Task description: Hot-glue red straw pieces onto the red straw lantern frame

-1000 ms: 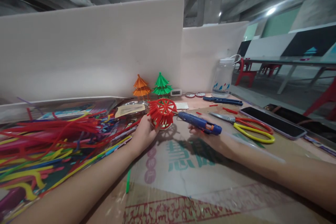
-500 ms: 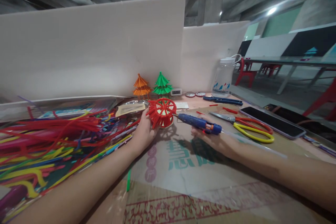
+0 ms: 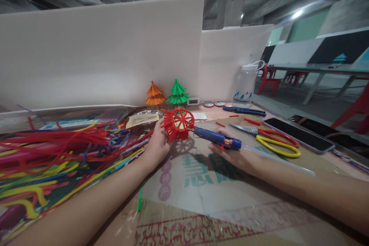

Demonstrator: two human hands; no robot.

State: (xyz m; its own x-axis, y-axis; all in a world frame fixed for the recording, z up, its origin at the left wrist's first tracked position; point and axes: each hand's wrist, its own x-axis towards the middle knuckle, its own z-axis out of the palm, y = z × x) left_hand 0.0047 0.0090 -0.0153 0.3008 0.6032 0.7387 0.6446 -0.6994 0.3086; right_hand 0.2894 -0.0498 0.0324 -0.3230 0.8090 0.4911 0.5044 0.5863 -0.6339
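My left hand point(image 3: 157, 146) grips a round red lantern-like piece made of bent straws point(image 3: 178, 123), held just above the cardboard sheet point(image 3: 201, 196). My right hand point(image 3: 233, 155) is wrapped round a blue glue gun point(image 3: 216, 137) with an orange trigger. The gun's nozzle points left and touches the red piece's right side. A clear glue stick trails from the back of the gun over my right forearm.
A heap of coloured straws point(image 3: 57, 153) fills the left. Orange point(image 3: 155, 95) and green point(image 3: 178, 93) straw trees stand by the white partition. Red-and-yellow scissors point(image 3: 268, 138), blue pliers point(image 3: 245, 111), a phone point(image 3: 300, 133) and a plastic jar point(image 3: 245, 84) lie to the right.
The red straw piece has been lifted slightly off the cardboard and tilted. The glue gun has moved left, bringing its nozzle against the piece.
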